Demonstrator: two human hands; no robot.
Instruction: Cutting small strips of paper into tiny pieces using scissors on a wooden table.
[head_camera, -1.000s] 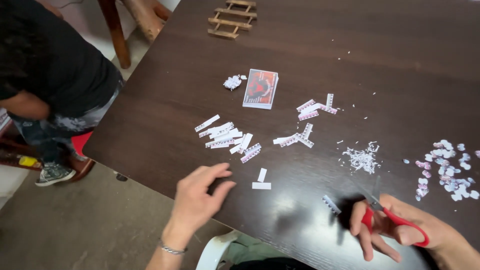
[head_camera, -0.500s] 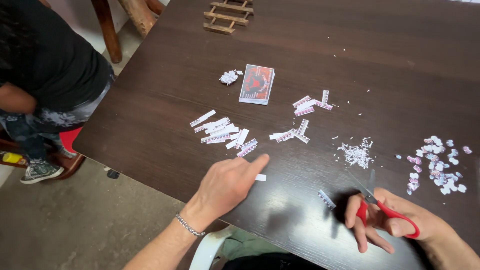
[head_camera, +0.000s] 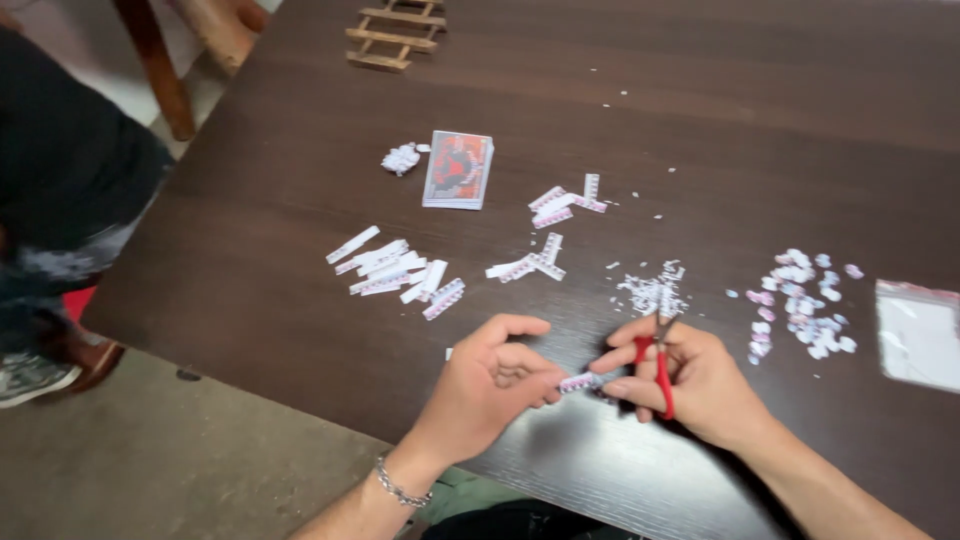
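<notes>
A clear plastic bag (head_camera: 918, 334) lies flat at the far right; its contents cannot be told. The left hand (head_camera: 490, 385), spread half a second ago, now pinches a paper strip (head_camera: 581, 381) near the table's (head_camera: 700, 100) near edge, meeting the right hand (head_camera: 690, 375) gripping red-handled scissors (head_camera: 659, 362).

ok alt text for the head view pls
Two hands meet over a dark wooden table: the left hand pinches a small paper strip and the right hand holds red-handled scissors. Cut strips, paper bits and a card deck lie beyond.
</notes>
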